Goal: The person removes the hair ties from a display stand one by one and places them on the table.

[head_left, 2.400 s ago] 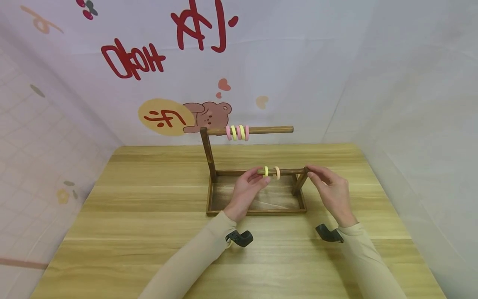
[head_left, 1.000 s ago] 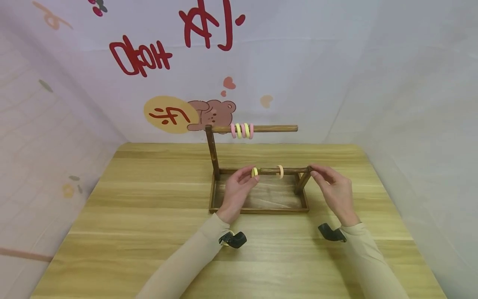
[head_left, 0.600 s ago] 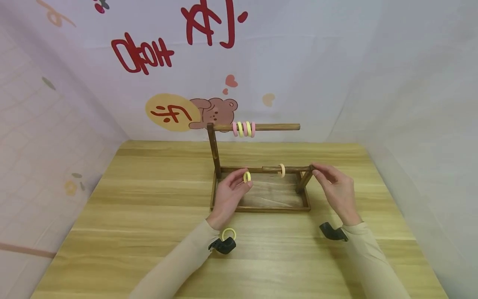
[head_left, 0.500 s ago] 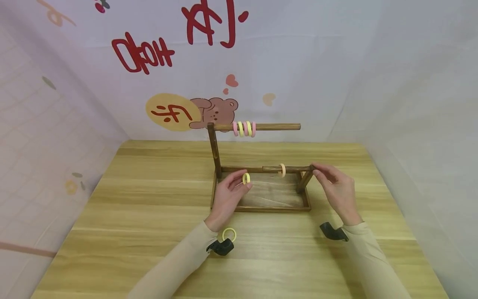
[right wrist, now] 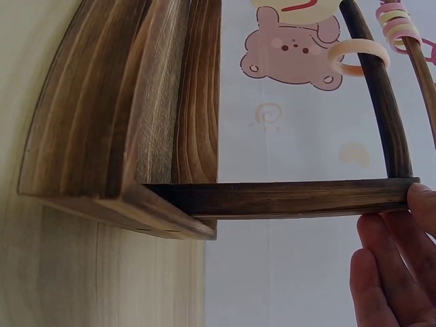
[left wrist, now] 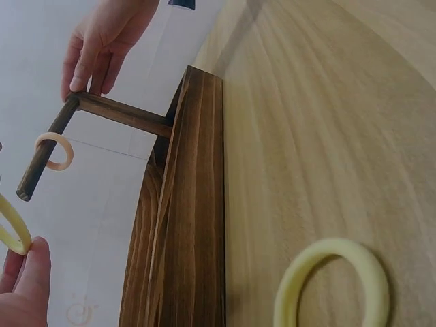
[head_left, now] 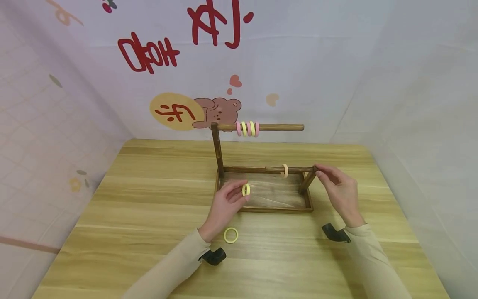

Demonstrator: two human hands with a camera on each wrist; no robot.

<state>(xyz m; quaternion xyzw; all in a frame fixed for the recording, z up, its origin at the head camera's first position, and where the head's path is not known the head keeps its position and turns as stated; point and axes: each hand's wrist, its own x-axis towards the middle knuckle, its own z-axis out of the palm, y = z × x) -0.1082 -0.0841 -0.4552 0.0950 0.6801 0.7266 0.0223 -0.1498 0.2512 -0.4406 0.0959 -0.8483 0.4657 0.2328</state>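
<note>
My left hand (head_left: 225, 206) pinches a yellow ring (head_left: 246, 190) between thumb and fingers, over the front of a dark wooden rack (head_left: 274, 210). At the rack's right side, my right hand (head_left: 340, 192) holds the top of the short post, where the lower rod (head_left: 298, 170) joins it. One peach ring (head_left: 285, 171) hangs on that lower rod. In the left wrist view the held ring (left wrist: 13, 228) is cut off by the frame edge. Another yellow ring (head_left: 230, 235) lies flat on the table near my left wrist.
Several pink and yellow rings (head_left: 248, 129) hang on the upper rod (head_left: 281, 127), which is fixed to a tall left post (head_left: 217, 147). Behind the wooden table (head_left: 298, 261) stands a white printed backdrop (head_left: 310, 74).
My left hand has drawn the yellow ring off the lower rod's free end, then moved left and down toward me. The ring on the table has come into sight. My right hand keeps its hold.
</note>
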